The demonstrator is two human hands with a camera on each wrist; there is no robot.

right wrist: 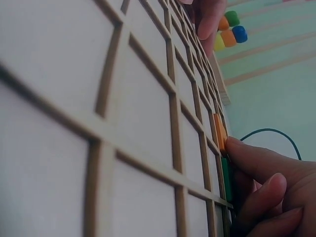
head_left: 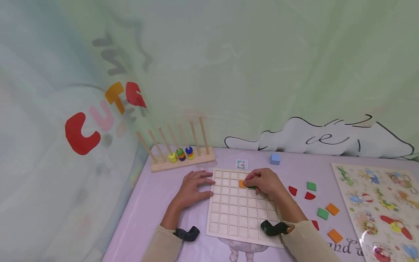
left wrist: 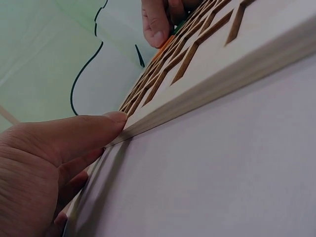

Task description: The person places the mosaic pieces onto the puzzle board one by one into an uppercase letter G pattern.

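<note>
An orange tile (head_left: 242, 183) was seated in the grid board (head_left: 235, 214); a green tile (head_left: 252, 187) beside it was pinched by the right hand (head_left: 265, 182). The board's edge was steadied by the left hand (head_left: 193, 189), fingers flat. Most cells seemed unfilled, loose tiles (head_left: 322, 213) remaining aside.

Orange tile (head_left: 242, 183) and green tile (head_left: 251, 187) lie side by side in the grid board (head_left: 240, 211).
</note>
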